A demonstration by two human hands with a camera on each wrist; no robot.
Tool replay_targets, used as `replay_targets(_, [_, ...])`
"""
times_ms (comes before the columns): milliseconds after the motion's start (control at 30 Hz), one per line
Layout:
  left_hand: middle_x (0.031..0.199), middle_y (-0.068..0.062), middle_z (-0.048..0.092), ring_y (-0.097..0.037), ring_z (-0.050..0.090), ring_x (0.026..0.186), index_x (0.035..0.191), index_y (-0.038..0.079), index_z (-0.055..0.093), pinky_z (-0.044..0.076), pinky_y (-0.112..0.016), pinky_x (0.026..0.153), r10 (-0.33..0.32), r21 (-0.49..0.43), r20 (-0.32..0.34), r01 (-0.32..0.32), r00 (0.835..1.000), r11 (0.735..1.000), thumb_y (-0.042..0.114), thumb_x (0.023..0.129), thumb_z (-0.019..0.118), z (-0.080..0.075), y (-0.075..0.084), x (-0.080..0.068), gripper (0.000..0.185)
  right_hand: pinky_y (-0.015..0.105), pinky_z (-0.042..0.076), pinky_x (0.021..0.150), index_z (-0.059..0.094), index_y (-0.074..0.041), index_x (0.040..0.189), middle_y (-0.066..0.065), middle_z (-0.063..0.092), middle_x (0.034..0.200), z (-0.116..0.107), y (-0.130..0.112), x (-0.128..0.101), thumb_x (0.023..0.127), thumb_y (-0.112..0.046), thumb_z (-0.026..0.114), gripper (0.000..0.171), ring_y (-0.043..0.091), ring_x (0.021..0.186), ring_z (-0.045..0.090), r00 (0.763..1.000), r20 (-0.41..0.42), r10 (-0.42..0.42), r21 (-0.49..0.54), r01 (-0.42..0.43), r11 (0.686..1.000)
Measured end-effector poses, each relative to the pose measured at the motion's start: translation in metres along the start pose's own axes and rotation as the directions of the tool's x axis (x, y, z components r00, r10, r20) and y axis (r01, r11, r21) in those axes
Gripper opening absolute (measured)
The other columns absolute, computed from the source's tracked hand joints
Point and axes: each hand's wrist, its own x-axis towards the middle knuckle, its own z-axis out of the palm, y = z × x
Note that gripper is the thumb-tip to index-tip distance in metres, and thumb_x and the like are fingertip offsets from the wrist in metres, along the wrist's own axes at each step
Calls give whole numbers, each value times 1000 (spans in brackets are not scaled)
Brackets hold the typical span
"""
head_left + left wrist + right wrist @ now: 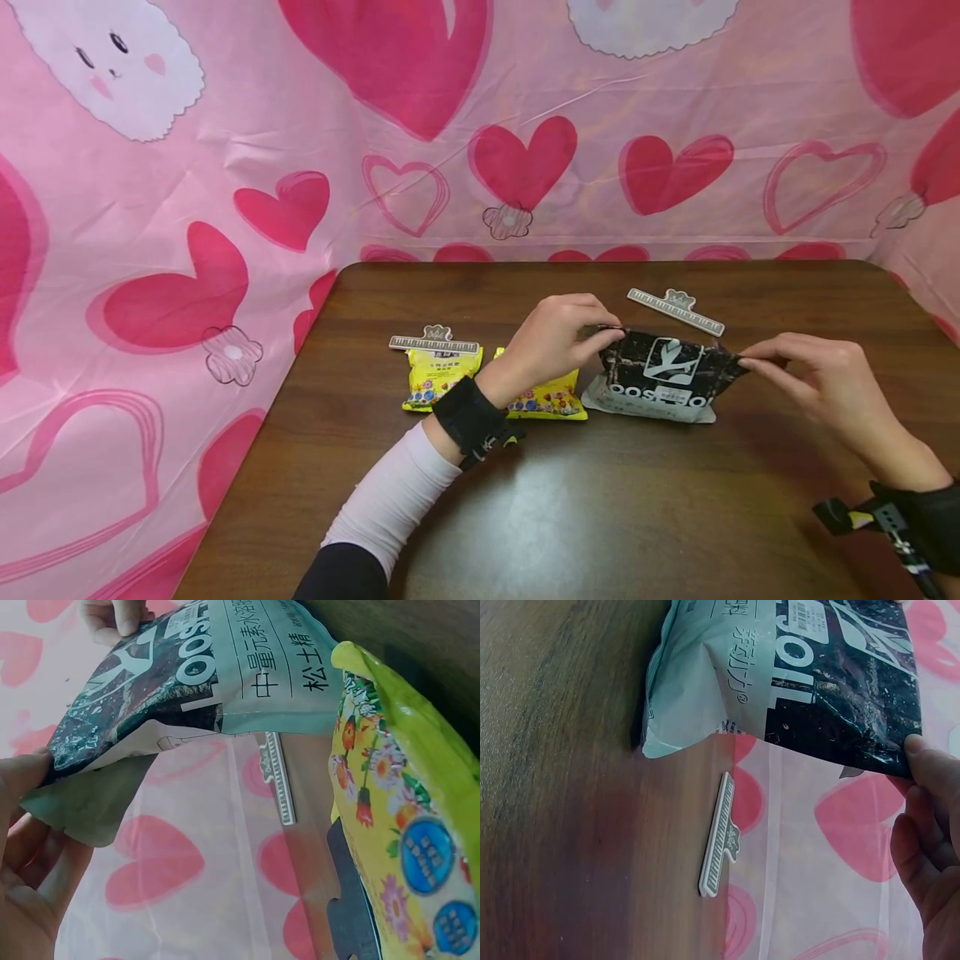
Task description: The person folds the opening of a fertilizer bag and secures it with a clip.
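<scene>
Both hands pinch the top corners of a black and pale grey printed bag (pixel 660 375) that stands on the table. My left hand (pixel 558 337) has its thumb and fingers on the upper left corner, and my right hand (pixel 825 383) holds the upper right one. In the left wrist view the bag (pixel 161 675) stretches between both hands, its dark top fairly flat. The right wrist view has the thumb of my right hand (pixel 934 817) on the dark corner. Behind the bag lies a grey bar clip (pixel 677 312) with piano-key markings.
Left of the bag is a yellow flower-printed packet (pixel 551 398), partly behind my left hand. Another yellow packet (pixel 442 379) has a similar bar clip (pixel 435 341) across its top. The brown wooden table (pixel 600 508) meets a pink heart-patterned cloth (pixel 420 200) at the back and left.
</scene>
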Motion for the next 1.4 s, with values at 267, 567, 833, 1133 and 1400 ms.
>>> replay_targets(267, [93, 1, 76, -3, 63, 76, 106, 11, 78, 40, -11, 65, 43, -24, -9, -43, 999, 999, 17, 93, 69, 0, -1, -2, 17, 5, 45, 59, 77, -18, 86, -3, 72, 76, -3, -3, 4, 69, 3, 84, 28, -23, 74, 52, 999, 30, 12, 11, -12, 1000])
replay_targets(567, [94, -1, 76, -5, 65, 77, 106, 9, 78, 41, -12, 66, 47, -19, -7, -47, 999, 999, 16, 93, 69, -1, 1, -2, 17, 4, 45, 69, 77, -22, 86, -9, 72, 77, -12, 2, 14, 66, 1, 86, 32, -21, 76, 55, 991, 121, -48, 35, 44, 998])
replay_targets(833, [95, 0, 76, -5, 65, 79, 107, 10, 78, 41, -12, 68, 40, -21, -3, -40, 999, 999, 16, 92, 70, 0, 1, -3, 18, 8, 46, 61, 76, -24, 85, -13, 72, 78, -18, 9, 30, 65, 2, 86, 35, -17, 69, 55, 977, 200, -78, 57, 68, 996])
replay_targets(1133, [95, 0, 76, -6, 66, 80, 107, 10, 78, 41, -12, 68, 40, -25, -5, -40, 999, 999, 16, 92, 70, 1, 0, -3, 17, 10, 44, 60, 77, -26, 89, -13, 72, 81, -15, 26, 57, 74, -5, 84, 26, -7, 65, 57, 947, 318, 54, 15, -62, 998])
replay_targets(1400, [95, -1, 76, -6, 66, 79, 107, 9, 78, 41, -12, 67, 37, -38, -5, -37, 999, 999, 16, 92, 70, 1, 1, -3, 18, 24, 48, 64, 75, -19, 107, 1, 75, 103, 2, 48, 81, 86, -22, 78, 22, -1, 76, 56, 840, 506, 196, -58, -194, 979])
